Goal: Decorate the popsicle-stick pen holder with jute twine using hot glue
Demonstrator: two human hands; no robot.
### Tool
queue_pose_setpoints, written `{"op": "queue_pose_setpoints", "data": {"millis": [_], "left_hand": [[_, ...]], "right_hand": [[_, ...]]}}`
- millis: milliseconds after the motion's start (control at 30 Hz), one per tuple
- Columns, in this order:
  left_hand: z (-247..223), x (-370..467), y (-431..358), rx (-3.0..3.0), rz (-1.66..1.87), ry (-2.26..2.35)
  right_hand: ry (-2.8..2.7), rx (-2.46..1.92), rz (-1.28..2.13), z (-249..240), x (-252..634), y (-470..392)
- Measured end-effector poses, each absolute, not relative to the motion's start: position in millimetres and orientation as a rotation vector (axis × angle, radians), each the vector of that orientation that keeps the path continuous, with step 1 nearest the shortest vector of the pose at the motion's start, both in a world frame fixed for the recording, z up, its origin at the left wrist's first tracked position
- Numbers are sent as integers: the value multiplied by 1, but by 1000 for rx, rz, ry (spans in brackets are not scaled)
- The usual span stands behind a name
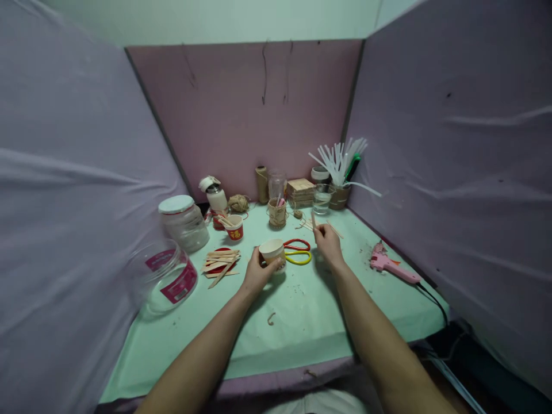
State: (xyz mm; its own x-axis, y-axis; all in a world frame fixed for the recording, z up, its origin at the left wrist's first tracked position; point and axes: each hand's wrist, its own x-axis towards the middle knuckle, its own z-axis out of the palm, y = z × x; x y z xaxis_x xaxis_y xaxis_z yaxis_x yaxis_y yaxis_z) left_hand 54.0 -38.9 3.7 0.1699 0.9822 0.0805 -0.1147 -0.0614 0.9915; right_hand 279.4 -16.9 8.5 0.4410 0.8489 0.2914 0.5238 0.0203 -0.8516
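The left forearm reaches in from the near left, its left hand (260, 271) curled around a paper cup (272, 249) at the middle of the counter (310, 322), thumb across the near side, just left of the scissors (309, 256). The right forearm slants from the near right, the right hand (328, 241) pinching a flat stick (313, 219) nearly upright between narrowed fingers.
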Motion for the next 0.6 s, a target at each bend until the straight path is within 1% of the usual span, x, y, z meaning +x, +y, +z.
{"op": "queue_pose_setpoints", "data": {"millis": [133, 300, 400, 600], "left_hand": [[7, 51, -35, 980, 1233, 853], [9, 48, -32, 733, 1163, 817], [9, 47, -31, 689, 1129, 787], [10, 49, -35, 715, 989, 698]], "right_hand": [[-1138, -1314, 566, 7, 244, -34], [-1003, -978, 1006, 4, 217, -42], [-934, -921, 1143, 5, 212, -44], [-1045, -903, 1235, 4, 206, -52]]}}
